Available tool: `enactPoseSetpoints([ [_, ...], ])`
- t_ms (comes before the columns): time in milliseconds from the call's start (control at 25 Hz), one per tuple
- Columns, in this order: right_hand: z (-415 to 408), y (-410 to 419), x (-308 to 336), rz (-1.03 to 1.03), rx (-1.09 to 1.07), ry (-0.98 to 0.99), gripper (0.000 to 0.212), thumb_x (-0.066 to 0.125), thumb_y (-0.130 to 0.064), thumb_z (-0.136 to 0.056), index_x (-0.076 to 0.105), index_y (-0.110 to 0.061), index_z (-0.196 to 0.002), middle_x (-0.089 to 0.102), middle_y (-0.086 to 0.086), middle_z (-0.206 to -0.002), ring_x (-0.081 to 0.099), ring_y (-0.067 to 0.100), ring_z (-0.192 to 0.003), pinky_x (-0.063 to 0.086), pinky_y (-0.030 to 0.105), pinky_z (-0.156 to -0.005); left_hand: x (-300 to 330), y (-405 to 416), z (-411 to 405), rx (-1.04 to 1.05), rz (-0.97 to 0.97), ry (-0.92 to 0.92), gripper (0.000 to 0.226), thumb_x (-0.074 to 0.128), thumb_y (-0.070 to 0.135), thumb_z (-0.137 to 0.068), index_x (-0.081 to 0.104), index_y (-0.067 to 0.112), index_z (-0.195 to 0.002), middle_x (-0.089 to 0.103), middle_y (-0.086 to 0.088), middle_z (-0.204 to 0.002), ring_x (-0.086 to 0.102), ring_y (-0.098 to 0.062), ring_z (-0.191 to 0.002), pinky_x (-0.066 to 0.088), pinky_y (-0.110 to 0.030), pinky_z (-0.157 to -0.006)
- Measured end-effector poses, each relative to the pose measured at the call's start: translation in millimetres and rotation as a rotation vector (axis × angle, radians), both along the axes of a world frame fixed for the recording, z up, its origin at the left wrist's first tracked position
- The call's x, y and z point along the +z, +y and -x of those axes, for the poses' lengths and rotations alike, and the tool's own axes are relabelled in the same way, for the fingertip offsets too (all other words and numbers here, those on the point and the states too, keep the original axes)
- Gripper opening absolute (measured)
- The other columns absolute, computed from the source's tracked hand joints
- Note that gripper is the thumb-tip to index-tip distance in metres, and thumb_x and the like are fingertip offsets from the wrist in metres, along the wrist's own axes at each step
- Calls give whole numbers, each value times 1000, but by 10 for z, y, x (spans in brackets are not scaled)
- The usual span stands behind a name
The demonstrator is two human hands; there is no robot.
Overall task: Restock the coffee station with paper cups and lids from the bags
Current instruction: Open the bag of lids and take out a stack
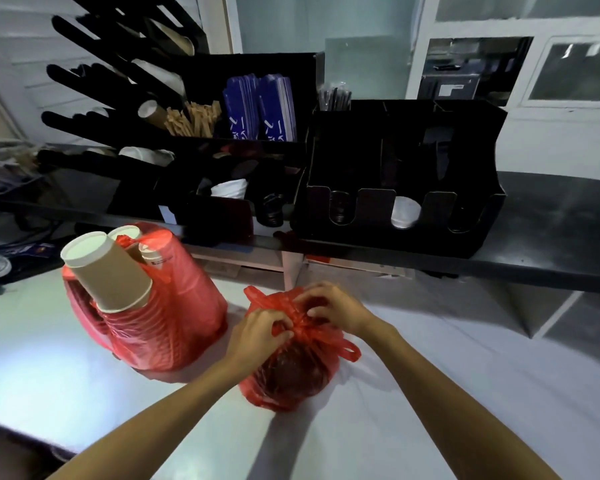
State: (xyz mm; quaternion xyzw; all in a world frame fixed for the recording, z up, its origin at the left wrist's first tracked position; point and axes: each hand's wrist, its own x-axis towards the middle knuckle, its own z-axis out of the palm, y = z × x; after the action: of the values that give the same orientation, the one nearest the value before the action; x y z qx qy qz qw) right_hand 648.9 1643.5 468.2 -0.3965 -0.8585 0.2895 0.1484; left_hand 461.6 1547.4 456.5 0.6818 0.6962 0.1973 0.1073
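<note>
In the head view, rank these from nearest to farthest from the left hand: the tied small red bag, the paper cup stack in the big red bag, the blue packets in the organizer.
From the left hand:
1. Small red bag, gripped at its knot.
2. Paper cup stack, up and left.
3. Blue packets, far back on the shelf.

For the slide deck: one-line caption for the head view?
Both hands work the knot of a small red bag beside a cup-filled bag.

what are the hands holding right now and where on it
Both hands hold the smaller red bag at its knotted top: the left hand pinches the knot's near side, the right hand has its grip on the far side. Its contents look dark.
</note>
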Motion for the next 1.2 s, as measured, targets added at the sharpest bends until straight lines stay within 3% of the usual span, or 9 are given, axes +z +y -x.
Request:
enactPoseSetpoints([
  [80, 69, -29, -64, -26, 37, -86, 30, 66, -20, -89, 71, -36, -114, 62, -11, -127, 49, 9, -119, 39, 37, -108, -8, -46, 55, 11, -1, -21, 12, 73, 34, -84, 74, 35, -96, 70, 19, -103, 58, -3, -104, 46, -26, -83],
  [240, 189, -111, -184, -82, 70, -101, 26, 68, -44, -83, 68, -43, -108, 63, -18, -121, 49, 12, -120, 37, 39, -107, 30, -109, 190, 37, -2, -16, 10, 74, 33, -83, 75, 35, -93, 71, 21, -98, 62, -2, -97, 46, -24, -81],
  [400, 276, -198, -120, -143, 49, -53, 12, 77, -34, -82, 69, -33, -91, 66, -15, -105, 51, 10, -106, 43, 32, -94, 93, -97, 294, 23, -9, 18, 10, 74, 35, -83, 74, 37, -93, 71, 22, -97, 61, -3, -96, 45, -25, -79],
  [640, 329, -295, -71, -133, 16, -41, 10, 66, -24, -90, 60, -27, -82, 57, -15, -87, 51, 13, -94, 45, 34, -83, 272, -57, 433, -107, -8, 138, 11, 69, 38, -88, 73, 36, -98, 69, 21, -101, 54, -4, -100, 45, -30, -81],
  [760, 314, -314, -8, -123, -61, -1, 15, 65, -26, -91, 56, -31, -79, 58, -16, -87, 52, 11, -92, 42, 30, -78, 335, -13, 531, -108, -6, 137, 8, 70, 38, -86, 72, 37, -94, 67, 22, -93, 54, -3, -95, 45, -30, -78],
  [920, 230, -298, 58, -97, -175, 73, 12, 66, -26, -91, 60, -30, -82, 63, -13, -91, 57, 11, -86, 42, 28, -71, 412, 32, 655, -68, -21, 23, 4, 75, 34, -83, 72, 37, -85, 62, 27, -75, 52, 7, -74, 44, -28, -71],
  [1080, 137, -307, 63, -89, -247, 112, 11, 67, -29, -92, 60, -31, -84, 64, -15, -85, 59, 9, -81, 45, 26, -67, 511, 42, 740, -43, -11, 3, 5, 76, 32, -83, 75, 34, -88, 62, 27, -74, 52, 13, -72, 40, -19, -66],
  [1200, 38, -319, 50, -60, -291, 118, 17, 68, -30, -92, 58, -36, -79, 66, -14, -82, 61, 8, -80, 52, 33, -71, 544, 28, 861, -43, 27, 26, 6, 76, 34, -85, 75, 35, -90, 65, 26, -77, 60, 6, -78, 51, -28, -73],
])
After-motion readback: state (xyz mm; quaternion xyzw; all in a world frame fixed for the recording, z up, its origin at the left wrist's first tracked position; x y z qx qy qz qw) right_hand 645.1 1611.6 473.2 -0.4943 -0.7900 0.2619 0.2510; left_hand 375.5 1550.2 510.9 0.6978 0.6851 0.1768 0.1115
